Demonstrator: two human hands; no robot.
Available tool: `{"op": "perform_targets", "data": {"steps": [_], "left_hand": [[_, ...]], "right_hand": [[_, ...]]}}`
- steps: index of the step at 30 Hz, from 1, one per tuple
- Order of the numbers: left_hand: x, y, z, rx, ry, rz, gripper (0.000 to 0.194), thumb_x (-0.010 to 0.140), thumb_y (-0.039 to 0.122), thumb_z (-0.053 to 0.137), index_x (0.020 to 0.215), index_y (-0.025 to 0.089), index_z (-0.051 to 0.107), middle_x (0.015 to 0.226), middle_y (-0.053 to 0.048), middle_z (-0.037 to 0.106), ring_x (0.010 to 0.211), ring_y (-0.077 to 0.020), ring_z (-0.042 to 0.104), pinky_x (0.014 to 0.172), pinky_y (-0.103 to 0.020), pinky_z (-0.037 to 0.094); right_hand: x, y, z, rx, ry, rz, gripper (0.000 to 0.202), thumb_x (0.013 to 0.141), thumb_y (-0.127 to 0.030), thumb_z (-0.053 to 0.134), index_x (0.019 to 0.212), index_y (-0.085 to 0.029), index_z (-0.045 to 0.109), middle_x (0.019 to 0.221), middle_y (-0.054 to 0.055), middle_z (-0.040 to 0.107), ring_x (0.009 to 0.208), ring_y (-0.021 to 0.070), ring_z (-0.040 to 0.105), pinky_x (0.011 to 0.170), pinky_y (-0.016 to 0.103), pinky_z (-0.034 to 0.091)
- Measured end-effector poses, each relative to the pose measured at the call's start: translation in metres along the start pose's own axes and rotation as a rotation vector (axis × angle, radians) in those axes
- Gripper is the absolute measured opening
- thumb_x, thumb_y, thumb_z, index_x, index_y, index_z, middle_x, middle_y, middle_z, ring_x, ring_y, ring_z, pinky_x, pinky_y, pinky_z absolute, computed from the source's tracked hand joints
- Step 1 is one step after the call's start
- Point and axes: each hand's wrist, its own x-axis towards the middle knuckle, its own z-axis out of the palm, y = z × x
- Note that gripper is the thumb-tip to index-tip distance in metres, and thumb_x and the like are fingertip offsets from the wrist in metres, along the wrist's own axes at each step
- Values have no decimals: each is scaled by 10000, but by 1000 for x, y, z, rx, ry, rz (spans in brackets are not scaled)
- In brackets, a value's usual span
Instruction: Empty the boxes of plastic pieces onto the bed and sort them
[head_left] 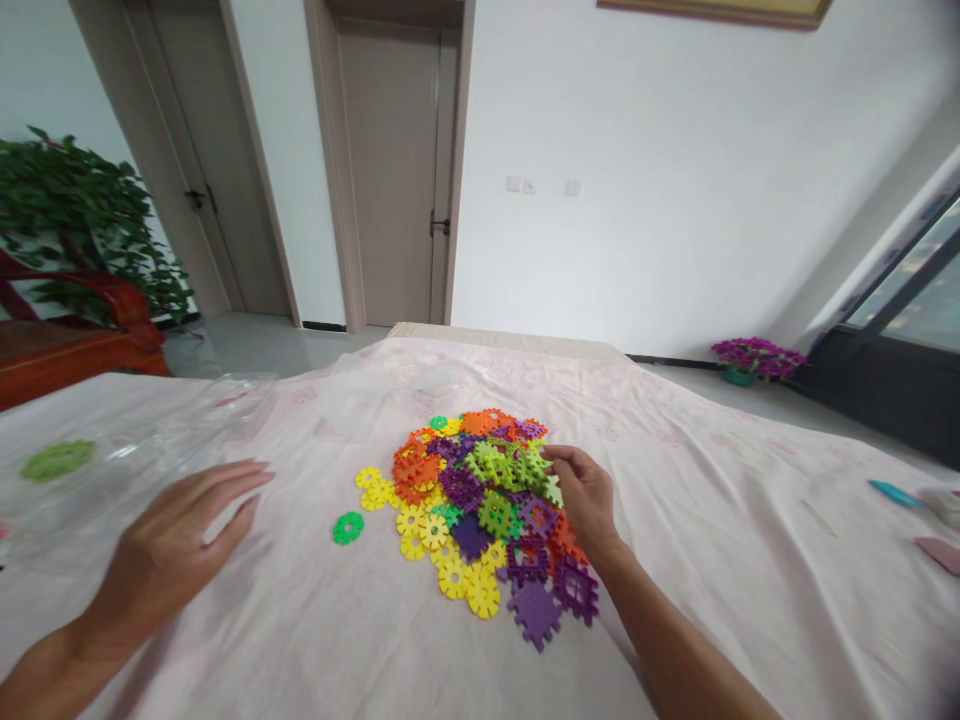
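Note:
Colourful plastic pieces lie heaped on the pink-white cloth [315,630]. Yellow notched discs [454,577] spread along the heap's left and near side, with one green disc [348,528] apart from it. Orange pieces [415,470] sit at its left, light green square pieces [499,465] on top, purple ones [537,612] at the near right. My right hand [586,492] is at the heap's right edge, fingers closed in a pinch at the light green pieces. My left hand [176,535] hovers over the cloth at the left, thumb and fingers apart, holding nothing.
Clear plastic containers [240,398] stand at the table's left, one near light green pieces [58,460]. A translucent sheet [352,395] lies behind the heap. A blue object [894,493] and a pink one [939,554] are at the far right.

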Motion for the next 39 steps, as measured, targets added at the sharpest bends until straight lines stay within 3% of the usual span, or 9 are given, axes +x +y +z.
{"op": "perform_targets", "data": {"steps": [2, 4, 8, 13, 17, 26, 32, 35, 39], "left_hand": [[2, 21, 22, -31, -155, 183, 236, 778, 435, 690, 993, 369, 760, 1172, 13, 721, 1217, -288, 603, 1183, -434, 353], [6, 37, 48, -69, -308, 244, 271, 802, 426, 694, 1052, 350, 766, 1217, -11, 713, 1256, -286, 581, 1187, -422, 345], [20, 63, 102, -3, -525, 351, 428, 887, 458, 609, 1288, 321, 667, 1421, -42, 599, 1405, -288, 442, 1220, -453, 270], [36, 83, 169, 104, -543, 371, 544, 926, 529, 519, 1396, 262, 580, 1523, -119, 481, 1437, -323, 384, 1194, -501, 282], [34, 87, 203, 163, -403, 358, 535, 918, 462, 546, 1395, 221, 571, 1526, -154, 451, 1413, -343, 404, 1164, -533, 309], [28, 75, 207, 204, -241, 247, 360, 965, 373, 457, 1225, 222, 656, 1430, -105, 547, 1343, -271, 488, 1123, -446, 398], [31, 69, 193, -58, -130, 131, 405, 988, 421, 364, 1173, 203, 652, 1292, -83, 631, 1240, -211, 565, 1090, -362, 430], [33, 64, 181, -22, -113, 48, 439, 999, 448, 314, 1207, 223, 629, 1269, -64, 658, 1188, -213, 600, 1023, -348, 459], [39, 58, 177, 162, -193, -52, 484, 1002, 471, 275, 1251, 222, 606, 1259, -82, 684, 1149, -249, 634, 970, -372, 464]], "right_hand": [[10, 6, -11, -163, 68, -79, 372, 880, -420, 481, 1069, -202, 715, 1084, 100, 740, 988, 270, 663, 911, 418, 499], [19, 18, -22, -377, 79, -141, 451, 902, -439, 454, 1220, -206, 673, 1244, 117, 687, 1173, 305, 590, 1029, 479, 432], [25, 48, -32, -546, -63, -60, 516, 933, -473, 437, 1313, -175, 618, 1345, 152, 628, 1283, 336, 529, 1118, 514, 344], [14, 54, -17, -425, -280, -139, 459, 980, -481, 391, 1261, -224, 648, 1316, 96, 658, 1266, 286, 554, 1124, 443, 353], [-3, 36, -2, -454, -373, -203, 479, 980, -487, 436, 1346, -225, 599, 1362, 101, 628, 1276, 295, 539, 1104, 449, 363], [-27, 15, 28, -388, -549, -234, 554, 953, -440, 529, 1454, -206, 489, 1496, 133, 498, 1388, 304, 432, 1163, 507, 307], [-45, -14, 38, -84, -791, -315, 599, 971, -499, 532, 1506, -250, 427, 1555, 84, 441, 1421, 253, 416, 1189, 459, 321], [-44, -21, 40, -25, -684, -340, 427, 1001, -477, 484, 1347, -259, 605, 1340, 76, 645, 1221, 239, 600, 1060, 430, 464], [-12, -3, 38, -63, -309, -287, 367, 1016, -432, 427, 1160, -220, 691, 1111, 81, 728, 1041, 226, 668, 956, 394, 518]]}}
